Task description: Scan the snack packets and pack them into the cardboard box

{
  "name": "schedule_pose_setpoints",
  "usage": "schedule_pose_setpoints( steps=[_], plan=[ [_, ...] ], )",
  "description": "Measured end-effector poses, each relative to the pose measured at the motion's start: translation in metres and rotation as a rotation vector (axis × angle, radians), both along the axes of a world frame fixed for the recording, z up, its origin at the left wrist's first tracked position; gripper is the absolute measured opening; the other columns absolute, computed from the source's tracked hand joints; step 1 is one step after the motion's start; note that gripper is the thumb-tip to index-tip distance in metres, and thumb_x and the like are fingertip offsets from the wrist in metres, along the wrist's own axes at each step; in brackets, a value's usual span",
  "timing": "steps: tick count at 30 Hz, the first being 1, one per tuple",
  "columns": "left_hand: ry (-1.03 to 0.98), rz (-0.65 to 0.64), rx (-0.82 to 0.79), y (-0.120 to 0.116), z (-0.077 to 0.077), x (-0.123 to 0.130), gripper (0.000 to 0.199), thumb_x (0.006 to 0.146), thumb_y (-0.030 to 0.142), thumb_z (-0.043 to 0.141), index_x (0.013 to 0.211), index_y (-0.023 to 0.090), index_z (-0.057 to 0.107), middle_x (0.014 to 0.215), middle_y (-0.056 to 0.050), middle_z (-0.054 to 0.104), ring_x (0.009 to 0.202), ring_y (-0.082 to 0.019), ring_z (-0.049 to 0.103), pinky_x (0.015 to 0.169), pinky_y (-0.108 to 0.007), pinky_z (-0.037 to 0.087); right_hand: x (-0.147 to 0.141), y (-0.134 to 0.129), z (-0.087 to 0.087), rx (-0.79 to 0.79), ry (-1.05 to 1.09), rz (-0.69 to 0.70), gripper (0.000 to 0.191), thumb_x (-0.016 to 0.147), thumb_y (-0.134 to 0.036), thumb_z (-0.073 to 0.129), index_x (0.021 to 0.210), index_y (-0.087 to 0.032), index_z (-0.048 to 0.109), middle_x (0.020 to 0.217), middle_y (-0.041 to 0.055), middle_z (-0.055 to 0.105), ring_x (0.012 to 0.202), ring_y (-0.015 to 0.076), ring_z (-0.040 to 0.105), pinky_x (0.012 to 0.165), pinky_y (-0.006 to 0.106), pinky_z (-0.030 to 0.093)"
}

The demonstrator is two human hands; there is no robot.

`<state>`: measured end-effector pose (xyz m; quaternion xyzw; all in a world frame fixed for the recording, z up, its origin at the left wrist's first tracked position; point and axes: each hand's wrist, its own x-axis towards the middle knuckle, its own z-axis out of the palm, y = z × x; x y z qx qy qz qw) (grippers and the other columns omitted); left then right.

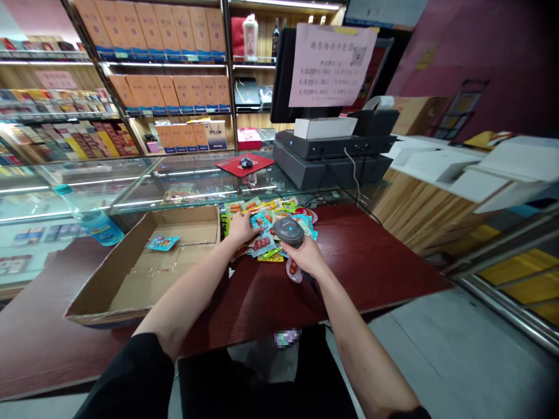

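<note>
Scanner (289, 230) aslant, nose forward-left

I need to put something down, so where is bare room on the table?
Bare table shows right of the right hand, and between the forearms, nearer than the snack packets. Crowded: around the left hand and scanner, where packets heap.

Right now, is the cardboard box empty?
Not empty: a blue packet lies inside the cardboard box; part of its floor is hidden.
</note>
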<state>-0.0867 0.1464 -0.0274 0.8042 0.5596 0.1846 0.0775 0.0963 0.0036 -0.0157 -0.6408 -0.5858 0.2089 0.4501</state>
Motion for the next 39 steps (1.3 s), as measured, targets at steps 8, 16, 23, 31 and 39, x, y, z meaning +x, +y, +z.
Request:
schedule_pose_setpoints(
  steps=[8,16,23,31,39],
  plan=[
    [-0.4,0.006,-0.076,0.006,0.004,-0.002,0.045,0.06,0.033,0.082,0.094,0.014,0.06,0.089,-0.008,0.065,0.085,-0.022,0.061,0.079,-0.034,0.047,-0.014,-0.005,-0.019,-0.163,-0.024,0.027,0.028,0.078,-0.044,0.063,0.085,-0.018,0.069,0.057,0.004,0.067,0.053,0.0218,0.065,0.057,0.031,0.05],
    [-1.052,-0.081,-0.461,0.01,0.004,-0.012,0.051,0.059,0.031,0.082,0.104,0.013,0.065,0.079,-0.001,0.065,0.061,-0.011,0.058,0.059,-0.026,0.05,-0.018,-0.01,-0.014,-0.109,-0.077,0.02,0.031,0.074,-0.039,0.068,0.096,-0.018,0.071,0.075,0.0077,0.073,0.079,0.0269,0.07,0.07,0.033,0.052],
    [-1.007,-0.079,-0.407,0.011,0.004,-0.016,0.059,0.056,0.034,0.084,0.11,0.014,0.069,0.066,0.003,0.061,0.054,-0.009,0.055,0.052,-0.021,0.045,-0.022,-0.013,-0.007,-0.078,-0.121,0.053,0.025,0.075,-0.038,0.067,0.09,-0.019,0.072,0.068,0.0065,0.071,0.079,0.0268,0.07,0.066,0.03,0.05],
    [-0.975,-0.102,-0.366,0.014,0.002,-0.016,0.046,0.062,0.026,0.077,0.106,0.012,0.071,0.058,0.003,0.058,0.044,-0.007,0.047,0.046,-0.02,0.038,-0.024,-0.014,-0.006,-0.073,-0.106,0.042,0.024,0.076,-0.04,0.066,0.086,-0.019,0.072,0.068,0.0067,0.071,0.077,0.0266,0.07,0.062,0.029,0.049],
    [-0.965,-0.112,-0.343,0.006,0.017,-0.016,0.056,0.054,0.034,0.084,0.105,0.014,0.071,0.068,0.0,0.064,0.056,-0.01,0.056,0.052,-0.021,0.045,-0.023,-0.015,-0.004,-0.059,-0.103,0.063,0.027,0.076,-0.04,0.065,0.093,-0.019,0.07,0.071,0.0062,0.072,0.079,0.026,0.07,0.066,0.03,0.051]
  ],
)
